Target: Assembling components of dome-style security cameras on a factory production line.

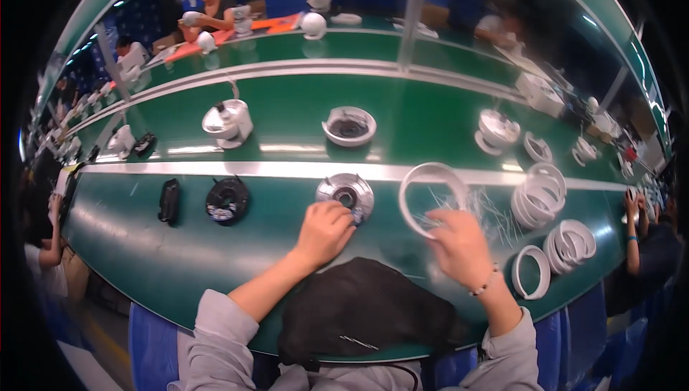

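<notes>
Near the middle of the bench, a round silver housing [364,191] with a dark centre lies on the green top. My left hand [324,231] is closed at its near edge, the curled fingers covering part of the rim. A white plastic ring [405,201] is tilted up to the right of the housing. My right hand [461,245] grips the ring's lower right edge between thumb and fingers. Thin clear strips or sticks [495,213] lie scattered beside and behind the ring. In front of me a dark cloth-like bundle [359,312] rests at the bench edge.
Stacked white rings [540,196] and more rings [572,244] stand at right, with a single ring [516,276] nearby. A black round part [228,199] and a black elongated part [169,202] lie at left. Beyond a metal rail [273,169], white assemblies [228,124] stand on green. Other people work around.
</notes>
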Available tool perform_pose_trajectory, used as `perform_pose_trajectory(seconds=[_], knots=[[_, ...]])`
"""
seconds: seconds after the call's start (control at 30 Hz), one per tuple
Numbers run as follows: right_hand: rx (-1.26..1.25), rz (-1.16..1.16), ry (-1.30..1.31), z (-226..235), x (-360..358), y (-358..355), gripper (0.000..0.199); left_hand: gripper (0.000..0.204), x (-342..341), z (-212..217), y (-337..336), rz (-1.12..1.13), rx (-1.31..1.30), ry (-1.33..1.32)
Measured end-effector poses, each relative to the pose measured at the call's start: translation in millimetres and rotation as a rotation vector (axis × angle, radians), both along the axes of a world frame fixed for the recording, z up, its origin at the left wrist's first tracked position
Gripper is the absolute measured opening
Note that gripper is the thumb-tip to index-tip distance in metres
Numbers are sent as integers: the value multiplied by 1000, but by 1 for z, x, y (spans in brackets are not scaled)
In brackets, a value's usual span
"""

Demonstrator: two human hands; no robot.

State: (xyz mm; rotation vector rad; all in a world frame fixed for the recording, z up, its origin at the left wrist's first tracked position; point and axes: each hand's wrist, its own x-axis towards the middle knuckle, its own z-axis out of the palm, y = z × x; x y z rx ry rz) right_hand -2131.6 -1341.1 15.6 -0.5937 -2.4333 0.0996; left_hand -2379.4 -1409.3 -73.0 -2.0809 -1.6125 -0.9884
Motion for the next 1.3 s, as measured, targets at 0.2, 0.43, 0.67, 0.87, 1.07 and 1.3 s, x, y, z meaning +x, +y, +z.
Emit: perform_pose_trajectory(seconds=[0.2,0.43,0.67,0.87,1.07,1.3], knots=[[33,192,-111,-40,-71,1,15,24,-17,-4,-11,-29,9,-64],[-24,169,-107,-77,-83,-7,23,45,-42,4,-11,50,111,-339],[-148,105,131,-59,-97,-18,58,52,-79,-28,11,-42,-277,-926],[13,82,179,-74,-128,-19,27,46,-92,-38,5,-35,-340,-1176],[-99,56,-15,-60,-150,-17,7,29,-94,-36,-1,140,-146,-1101],[32,192,195,-45,-154,-25,10,52,-107,-47,-3,111,38,-1263]])
